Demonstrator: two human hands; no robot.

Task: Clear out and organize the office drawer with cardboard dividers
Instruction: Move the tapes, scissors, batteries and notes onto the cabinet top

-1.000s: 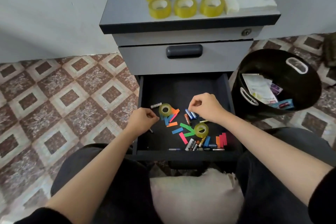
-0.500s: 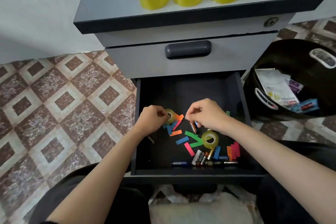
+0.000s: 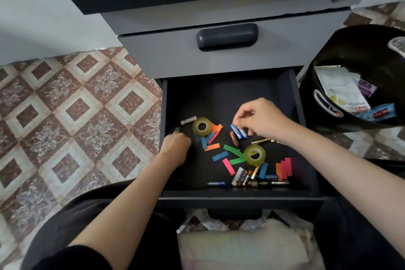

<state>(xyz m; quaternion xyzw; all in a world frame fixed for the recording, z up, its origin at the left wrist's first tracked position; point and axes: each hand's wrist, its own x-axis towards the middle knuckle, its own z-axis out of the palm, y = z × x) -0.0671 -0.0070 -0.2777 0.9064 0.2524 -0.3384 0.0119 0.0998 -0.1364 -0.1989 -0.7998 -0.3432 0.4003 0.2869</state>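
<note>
Dark open drawer (image 3: 293, 98), cluttered | right hand (image 3: 260, 120), 2 o'clock, pinches blue batteries (image 3: 238, 132) | left hand (image 3: 175, 149), 9 o'clock, grip unclear

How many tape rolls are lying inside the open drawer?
2. One tape roll lies back left, ahead of the left hand; the other sits front right among paper strips. The right hand, pinching blue batteries, covers some drawer floor, so another could hide.
</note>
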